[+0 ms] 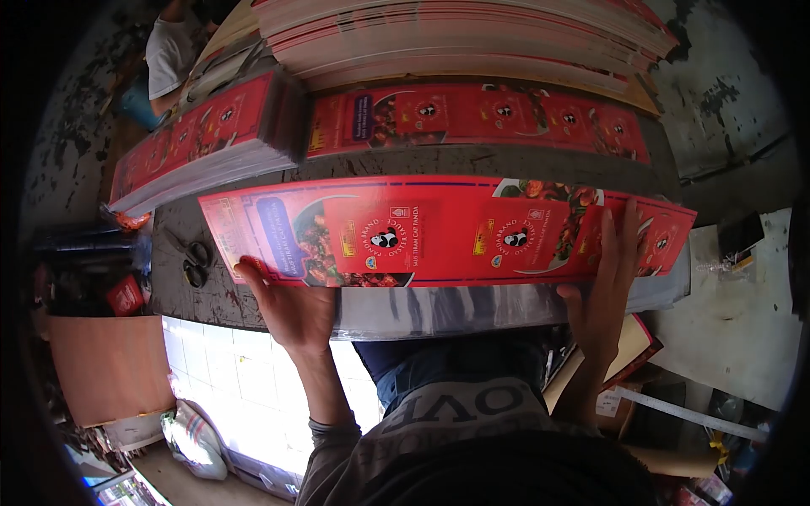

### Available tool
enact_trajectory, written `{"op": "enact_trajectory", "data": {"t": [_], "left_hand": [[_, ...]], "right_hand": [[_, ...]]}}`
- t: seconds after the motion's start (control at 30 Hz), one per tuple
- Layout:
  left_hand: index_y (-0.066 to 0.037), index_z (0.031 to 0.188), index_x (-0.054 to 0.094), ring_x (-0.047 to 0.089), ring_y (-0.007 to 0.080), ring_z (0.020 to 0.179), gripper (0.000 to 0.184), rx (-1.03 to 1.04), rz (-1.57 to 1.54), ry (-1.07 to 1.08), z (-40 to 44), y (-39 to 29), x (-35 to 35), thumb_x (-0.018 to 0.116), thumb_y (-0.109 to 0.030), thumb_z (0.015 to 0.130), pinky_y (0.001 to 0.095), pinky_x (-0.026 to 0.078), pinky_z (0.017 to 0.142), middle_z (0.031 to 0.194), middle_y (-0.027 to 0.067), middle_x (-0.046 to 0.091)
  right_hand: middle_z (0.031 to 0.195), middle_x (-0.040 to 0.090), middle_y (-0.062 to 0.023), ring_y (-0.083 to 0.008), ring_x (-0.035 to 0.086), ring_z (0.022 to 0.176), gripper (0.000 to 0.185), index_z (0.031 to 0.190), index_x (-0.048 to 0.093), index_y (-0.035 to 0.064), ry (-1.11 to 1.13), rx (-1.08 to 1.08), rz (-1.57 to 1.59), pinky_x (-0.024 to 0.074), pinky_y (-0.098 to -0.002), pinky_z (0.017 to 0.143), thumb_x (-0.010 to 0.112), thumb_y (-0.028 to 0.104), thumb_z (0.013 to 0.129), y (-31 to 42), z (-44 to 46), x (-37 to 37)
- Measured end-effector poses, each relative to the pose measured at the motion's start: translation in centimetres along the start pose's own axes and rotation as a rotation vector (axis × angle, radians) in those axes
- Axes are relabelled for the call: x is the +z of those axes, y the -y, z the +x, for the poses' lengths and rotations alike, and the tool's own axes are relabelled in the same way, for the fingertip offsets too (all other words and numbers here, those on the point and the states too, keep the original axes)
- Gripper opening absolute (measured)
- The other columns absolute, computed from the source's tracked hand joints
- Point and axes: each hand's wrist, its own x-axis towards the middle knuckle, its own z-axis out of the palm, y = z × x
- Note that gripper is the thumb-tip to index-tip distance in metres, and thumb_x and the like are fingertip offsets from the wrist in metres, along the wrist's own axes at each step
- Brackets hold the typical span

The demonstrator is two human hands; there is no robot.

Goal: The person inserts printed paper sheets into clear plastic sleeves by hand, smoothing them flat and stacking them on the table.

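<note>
The left hand (295,312) and right hand (603,295), fingers spread, hold a long red printed cardboard strip (447,232) at its ends, mid-frame, above clear plastic sleeves (447,310)

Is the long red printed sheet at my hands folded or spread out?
Spread out: the red printed sheet shows one long face, no fold visible, between left hand and right hand.

The red strip (456,253) hides fingers of the left hand (299,314).
</note>
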Motion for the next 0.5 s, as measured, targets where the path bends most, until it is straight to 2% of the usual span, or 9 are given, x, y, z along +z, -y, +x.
{"op": "enact_trajectory", "data": {"t": [0.13, 0.23, 0.27, 0.33, 0.37, 0.4, 0.43, 0.47, 0.5], "left_hand": [[-0.009, 0.129, 0.041, 0.033, 0.0266, 0.126, 0.055, 0.007, -0.018, 0.021, 0.1, 0.1, 0.4, 0.044, -0.046, 0.089, 0.051, 0.021, 0.105, 0.136, 0.0126, 0.037], [-0.012, 0.129, 0.042, 0.042, 0.0267, 0.12, 0.059, 0.028, 0.09, -0.016, 0.0, -0.1, 0.2, 0.045, -0.053, 0.086, 0.0498, 0.028, 0.102, 0.129, 0.0092, 0.047], [-0.012, 0.129, 0.042, 0.042, 0.0267, 0.12, 0.059, 0.028, 0.091, -0.016, -0.1, -0.5, -0.6, 0.045, -0.053, 0.086, 0.0498, 0.028, 0.102, 0.129, 0.0092, 0.047], [-0.012, 0.128, 0.042, 0.045, 0.0283, 0.118, 0.064, -0.008, -0.01, 0.191, 0.1, -0.9, -0.8, 0.048, -0.056, 0.083, 0.0509, 0.027, 0.102, 0.121, 0.0103, 0.054], [-0.011, 0.128, 0.04, 0.055, 0.0211, 0.101, 0.066, 0.02, 0.09, 0.055, -0.4, -0.9, -0.4, 0.052, -0.056, 0.081, 0.0431, 0.034, 0.096, 0.1, 0.005, 0.063], [-0.011, 0.128, 0.04, 0.055, 0.0211, 0.101, 0.066, 0.02, 0.091, 0.054, -0.4, -0.9, -0.5, 0.052, -0.056, 0.081, 0.0431, 0.034, 0.096, 0.1, 0.005, 0.063], [-0.011, 0.128, 0.04, 0.054, 0.0159, 0.091, 0.065, 0.004, 0.007, 0.145, -0.2, -0.8, -0.7, 0.054, -0.053, 0.081, 0.0377, 0.036, 0.09, 0.09, 0.0016, 0.061], [-0.011, 0.129, 0.039, 0.054, 0.0107, 0.081, 0.064, -0.012, -0.078, 0.236, -0.1, -0.7, -0.9, 0.056, -0.051, 0.082, 0.0322, 0.038, 0.084, 0.081, -0.0018, 0.059], [-0.012, 0.128, 0.04, 0.046, 0.0053, 0.07, 0.058, 0.061, -0.062, 0.144, -0.1, -0.1, 0.0, 0.06, -0.04, 0.082, 0.0259, 0.036, 0.074, 0.069, -0.0051, 0.05]], "right_hand": [[0.144, 0.013, -0.0237, -0.0423, 0.016, 0.132, 0.091, 0.136, 0.029, 0.0084, -0.053, -0.025, -0.01, 0.0076, -0.0615, 0.101, 0.04, 0.072, 0.072, 0.0, 0.4, 0.2], [0.141, 0.02, -0.0244, -0.0425, 0.018, 0.131, 0.087, 0.135, 0.031, 0.0074, -0.267, -0.017, -0.019, 0.0106, -0.0616, 0.101, 0.05, 0.065, 0.072, 0.1, 0.6, 0.1], [0.136, 0.03, -0.0232, -0.0413, 0.025, 0.128, 0.082, 0.132, 0.034, 0.007, -0.336, -0.065, -0.03, 0.0136, -0.0615, 0.101, 0.055, 0.06, 0.073, -0.3, 0.5, -0.1], [0.13, 0.039, -0.0219, -0.0401, 0.031, 0.125, 0.078, 0.13, 0.037, 0.0067, -0.407, -0.112, -0.037, 0.0165, -0.0614, 0.101, 0.06, 0.055, 0.074, -1.0, -0.2, -0.6], [0.121, 0.045, -0.0189, -0.0372, 0.037, 0.12, 0.07, 0.125, 0.041, 0.0065, -0.434, -0.19, -0.134, 0.0195, -0.0614, 0.1, 0.061, 0.051, 0.075, -1.3, -0.9, -0.9], [0.112, 0.051, -0.0159, -0.0342, 0.043, 0.115, 0.063, 0.121, 0.044, 0.0064, -0.46, -0.269, -0.232, 0.0225, -0.0614, 0.099, 0.063, 0.046, 0.076, -1.3, -1.4, -1.3], [0.101, 0.051, -0.0125, -0.0294, 0.047, 0.105, 0.046, 0.11, 0.047, 0.0074, -0.54, -0.257, -0.216, 0.0248, -0.0619, 0.098, 0.059, 0.04, 0.079, -0.6, -1.8, -1.2], [0.101, 0.051, -0.0125, -0.0294, 0.047, 0.105, 0.046, 0.11, 0.047, 0.0074, -0.539, -0.258, -0.217, 0.0248, -0.0619, 0.098, 0.059, 0.04, 0.079, -0.4, -2.0, -1.2], [0.101, 0.05, -0.0123, -0.0293, 0.048, 0.104, 0.043, 0.107, 0.048, 0.0076, -0.584, -0.268, -0.213, 0.0254, -0.062, 0.098, 0.058, 0.038, 0.079, -0.3, -2.2, -1.2]]}}
